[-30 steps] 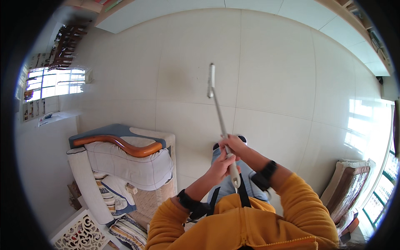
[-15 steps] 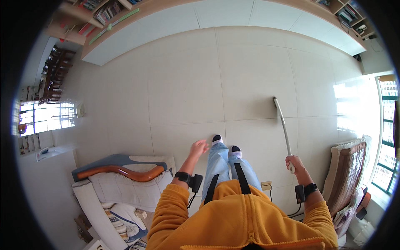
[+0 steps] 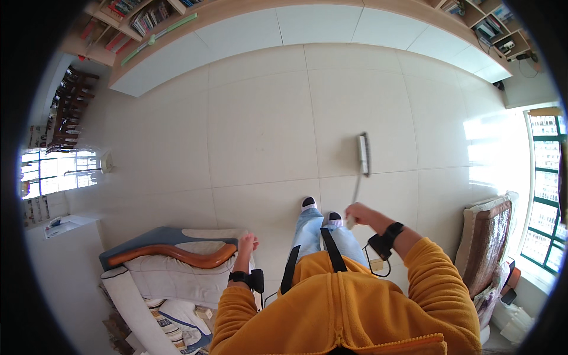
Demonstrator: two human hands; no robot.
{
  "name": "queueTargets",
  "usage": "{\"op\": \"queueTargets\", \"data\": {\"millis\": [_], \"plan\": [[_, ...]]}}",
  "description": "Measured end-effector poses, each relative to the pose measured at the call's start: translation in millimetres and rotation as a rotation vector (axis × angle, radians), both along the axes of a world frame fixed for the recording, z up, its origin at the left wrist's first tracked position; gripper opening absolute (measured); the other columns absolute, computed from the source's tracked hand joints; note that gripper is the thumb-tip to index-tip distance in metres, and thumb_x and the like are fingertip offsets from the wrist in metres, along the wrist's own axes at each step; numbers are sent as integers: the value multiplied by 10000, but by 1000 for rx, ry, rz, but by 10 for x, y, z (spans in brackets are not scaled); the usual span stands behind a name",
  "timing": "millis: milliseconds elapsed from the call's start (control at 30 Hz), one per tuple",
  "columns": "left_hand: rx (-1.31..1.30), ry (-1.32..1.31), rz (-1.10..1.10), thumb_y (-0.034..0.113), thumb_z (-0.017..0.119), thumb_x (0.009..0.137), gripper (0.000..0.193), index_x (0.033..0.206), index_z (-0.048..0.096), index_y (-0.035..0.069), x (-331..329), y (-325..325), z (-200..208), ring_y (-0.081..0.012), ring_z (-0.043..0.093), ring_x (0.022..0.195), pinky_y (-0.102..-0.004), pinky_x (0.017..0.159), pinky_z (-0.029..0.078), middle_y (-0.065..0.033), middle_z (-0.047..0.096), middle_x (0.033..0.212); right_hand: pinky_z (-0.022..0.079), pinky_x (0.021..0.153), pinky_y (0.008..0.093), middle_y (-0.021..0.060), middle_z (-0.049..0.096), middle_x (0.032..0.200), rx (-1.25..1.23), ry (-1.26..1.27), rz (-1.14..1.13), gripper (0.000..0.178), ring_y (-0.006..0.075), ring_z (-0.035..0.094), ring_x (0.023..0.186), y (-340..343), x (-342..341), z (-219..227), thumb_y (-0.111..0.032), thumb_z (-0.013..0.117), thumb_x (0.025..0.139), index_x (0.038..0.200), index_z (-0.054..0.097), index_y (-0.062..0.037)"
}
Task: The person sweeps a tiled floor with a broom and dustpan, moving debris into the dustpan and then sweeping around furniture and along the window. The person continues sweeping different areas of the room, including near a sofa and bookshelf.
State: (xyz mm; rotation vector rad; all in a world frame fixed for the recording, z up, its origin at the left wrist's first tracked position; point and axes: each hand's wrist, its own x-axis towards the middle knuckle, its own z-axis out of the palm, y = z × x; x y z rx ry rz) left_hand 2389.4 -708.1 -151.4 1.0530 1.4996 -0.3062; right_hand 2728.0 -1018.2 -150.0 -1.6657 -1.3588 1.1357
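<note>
A long-handled brush (image 3: pixel 362 155) has its pale, narrow head over the tiled floor ahead of my feet, with dark bristles along the right side. Its thin handle runs back to my right hand (image 3: pixel 362 214), which is closed around the grip, just right of my feet. The head and handle are slightly smeared by motion. Nothing shows in my left hand (image 3: pixel 248 242), whose fingers are curled in; it hangs beside the right end of the sofa's wooden armrest (image 3: pixel 177 255). Both wrists wear black straps with small boxes and cables.
White low cabinets (image 3: pixel 319 26) with a wooden top line the far side, with bookshelves (image 3: pixel 151 18) at the corners. A grey cushioned sofa (image 3: pixel 171 275) stands near left. At near right are a brown padded seat (image 3: pixel 488 242) and a bright window (image 3: pixel 544 189).
My right hand has swung left toward my feet, carrying the brush; its head has turned and moved left. My left hand has moved left and back toward the sofa.
</note>
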Motion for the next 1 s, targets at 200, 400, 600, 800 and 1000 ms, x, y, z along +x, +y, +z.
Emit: {"op": "queueTargets", "data": {"millis": [200, 400, 600, 800, 1000], "plan": [[-31, -27, 51, 197, 432, 784, 211, 940, 482, 64, 17, -83, -62, -138, 558, 571, -214, 420, 413, -54, 560, 750, 421, 461, 272, 57, 524, 638, -233, 753, -153, 152, 165, 523, 553, 1146, -380, 228, -83, 589, 568, 708, 534, -63], [11, -126, 29, 172, 433, 781, 216, 965, 476, 67, 199, 59, 40, -133, 555, 583, -213, 439, 420, -53, 558, 756, 359, 330, 227, 63, 463, 528, -591, 1127, -647, 237, 119, 448, 398, 1117, 260, 708, -54, 530, 623, 816, 473, 72], [-37, -77, 146, 163, 450, 774, 199, 948, 482, 73, 410, 212, 48, -138, 550, 571, -216, 432, 421, -54, 550, 732, 370, 303, 297, 96, 464, 446, -900, 204, -522, 169, 177, 460, 333, -60, 597, 1271, -102, 560, 609, 528, 455, 2], [-29, -145, 89, 167, 452, 773, 186, 930, 484, 73, 905, 152, 5, -135, 543, 555, -218, 412, 413, -51, 548, 724, 353, 300, 291, 82, 441, 425, -883, 400, -923, 171, 176, 439, 326, -1234, 1015, 1586, -83, 540, 625, 506, 445, -4], [38, -122, 97, 197, 474, 771, 168, 888, 476, 76, 1551, 38, 94, -126, 540, 564, -218, 445, 432, -45, 543, 731, 344, 303, 302, 95, 451, 420, -852, 487, -1089, 163, 183, 441, 331, -1687, 2107, 1166, -80, 525, 637, 508, 480, 9]]}}
